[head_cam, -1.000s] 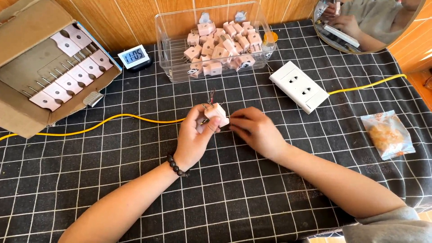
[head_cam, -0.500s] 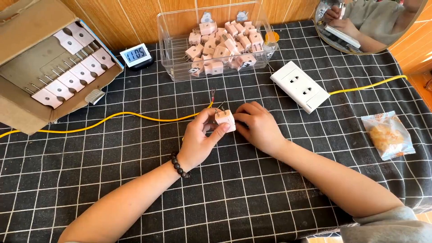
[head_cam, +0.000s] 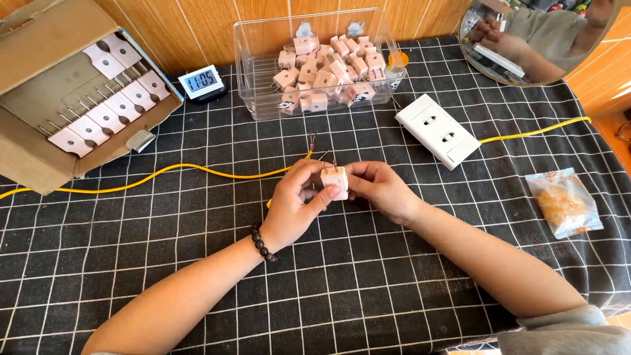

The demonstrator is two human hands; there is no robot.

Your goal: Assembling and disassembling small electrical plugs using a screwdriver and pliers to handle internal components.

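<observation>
While the black grid cloth [head_cam: 197, 289] fills the table, the cardboard box [head_cam: 39, 79] sits at ten o'clock and the clear bin [head_cam: 256, 66] at twelve. Dead centre, left hand [head_cam: 296, 207] and right hand [head_cam: 381, 190] both pinch the pink plug [head_cam: 335, 182], prongs up. Best keep it steady, near the yellow wire [head_cam: 197, 171].

Both hands, left hand [head_cam: 292, 207] and right hand [head_cam: 381, 190], pinch a small pink plug [head_cam: 335, 182] over the bench [head_cam: 164, 276], near a yellow cable [head_cam: 197, 169] and a white socket [head_cam: 438, 130].
</observation>
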